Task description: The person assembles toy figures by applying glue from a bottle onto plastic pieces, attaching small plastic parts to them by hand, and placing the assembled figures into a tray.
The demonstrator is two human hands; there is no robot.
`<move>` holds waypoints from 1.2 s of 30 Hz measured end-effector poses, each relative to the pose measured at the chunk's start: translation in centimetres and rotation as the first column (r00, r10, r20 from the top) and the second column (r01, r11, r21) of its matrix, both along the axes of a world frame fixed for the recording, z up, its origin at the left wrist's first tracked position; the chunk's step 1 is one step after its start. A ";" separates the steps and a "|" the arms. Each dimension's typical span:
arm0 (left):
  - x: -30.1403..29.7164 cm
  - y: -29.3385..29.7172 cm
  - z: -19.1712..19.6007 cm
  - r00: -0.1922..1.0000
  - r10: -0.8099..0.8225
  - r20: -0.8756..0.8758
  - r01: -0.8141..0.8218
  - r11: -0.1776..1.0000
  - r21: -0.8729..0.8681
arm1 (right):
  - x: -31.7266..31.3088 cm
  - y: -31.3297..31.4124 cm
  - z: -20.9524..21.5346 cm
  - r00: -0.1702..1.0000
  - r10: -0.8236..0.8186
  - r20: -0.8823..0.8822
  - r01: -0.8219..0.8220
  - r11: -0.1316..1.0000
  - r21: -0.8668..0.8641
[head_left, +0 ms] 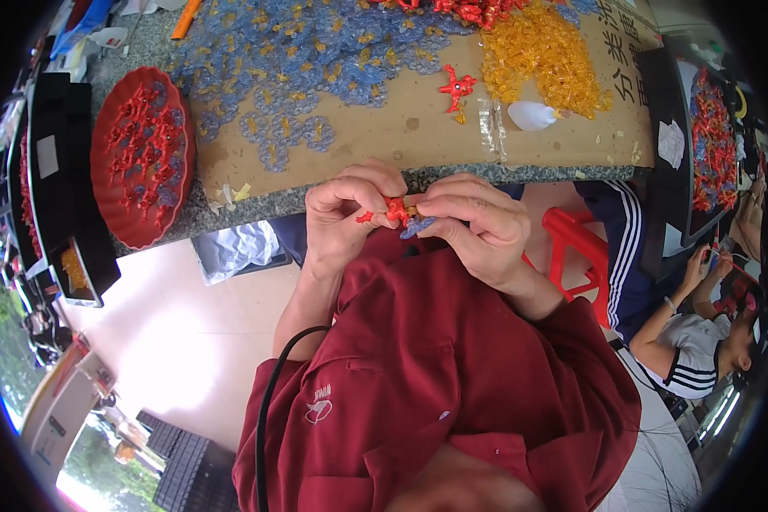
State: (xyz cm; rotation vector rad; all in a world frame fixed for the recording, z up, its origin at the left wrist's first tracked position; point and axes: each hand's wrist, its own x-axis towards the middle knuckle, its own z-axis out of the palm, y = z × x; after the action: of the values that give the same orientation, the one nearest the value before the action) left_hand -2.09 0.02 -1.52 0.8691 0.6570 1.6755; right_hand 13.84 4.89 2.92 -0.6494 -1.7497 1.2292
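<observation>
Just off the table's near edge, my two hands meet over a small red plastic figure. My left hand pinches its body between thumb and fingers. At its right end is a blue see-through piece with a bit of yellow, pinched by the thumb and fingers of my right hand. The fingertips hide how these parts join. Beyond my hands, another red figure lies loose on the cardboard, near a white drop-shaped bottle.
Piles of blue see-through pieces, yellow pieces and red figures cover the far side. A scalloped red plate of figures stands left. Black trays flank the table. At right are a red stool and a seated person.
</observation>
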 end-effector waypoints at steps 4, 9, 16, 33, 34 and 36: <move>0.0 0.2 -0.2 0.998 -0.029 0.051 0.026 0.998 0.055 | 0.1 -0.2 0.5 1.000 0.016 0.027 -0.019 0.994 0.108; -1.4 0.9 0.5 0.988 -0.076 -0.137 0.094 0.987 0.128 | 0.4 -0.1 0.4 0.997 0.039 0.065 -0.047 0.993 0.112; -1.6 0.9 1.8 0.956 -0.120 -0.266 0.124 0.992 0.000 | 0.1 0.3 -0.5 0.998 0.055 -0.013 -0.053 0.987 0.150; -11.5 -3.4 9.0 0.774 0.317 -0.548 -0.351 0.935 0.046 | -1.6 1.0 1.1 0.993 0.069 0.094 -0.062 0.995 -0.080; -12.5 -4.1 10.3 0.679 0.460 -0.571 -0.586 0.809 -0.046 | -1.1 1.3 0.8 0.993 0.080 0.085 -0.073 0.994 -0.078; -16.0 -4.3 10.8 0.244 0.469 -0.849 -0.858 0.512 0.036 | 0.1 1.5 -0.1 0.990 -0.012 0.143 0.036 0.985 -0.166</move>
State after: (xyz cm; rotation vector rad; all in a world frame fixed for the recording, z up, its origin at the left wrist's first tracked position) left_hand -18.09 -4.31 9.31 1.0150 2.3019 1.6633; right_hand 13.92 6.40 2.84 -0.8726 -1.7597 1.3525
